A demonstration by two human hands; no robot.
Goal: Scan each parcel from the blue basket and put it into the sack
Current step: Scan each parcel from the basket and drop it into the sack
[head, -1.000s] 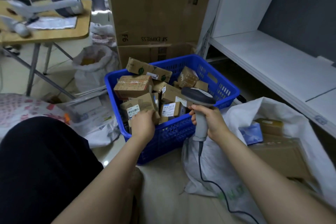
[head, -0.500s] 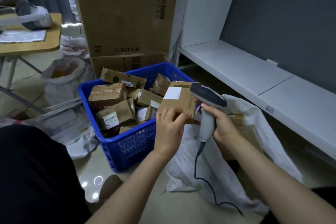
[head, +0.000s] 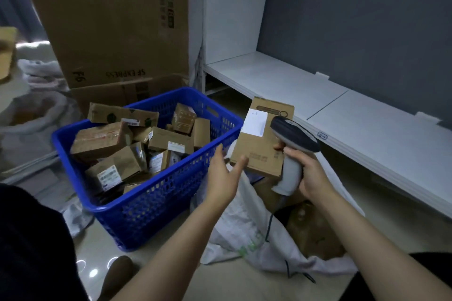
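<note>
Our right hand grips the scanner, our left hand has its fingers apart beside a parcel above the sack; many more wait in the basket.

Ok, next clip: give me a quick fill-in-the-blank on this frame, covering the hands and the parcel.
1. The right hand grips the handle of a ___.
2. The parcel next to the left hand carries a label coloured ___.
3. The other parcels lie in a basket coloured ___.
Missing words: scanner; white; blue.
</note>
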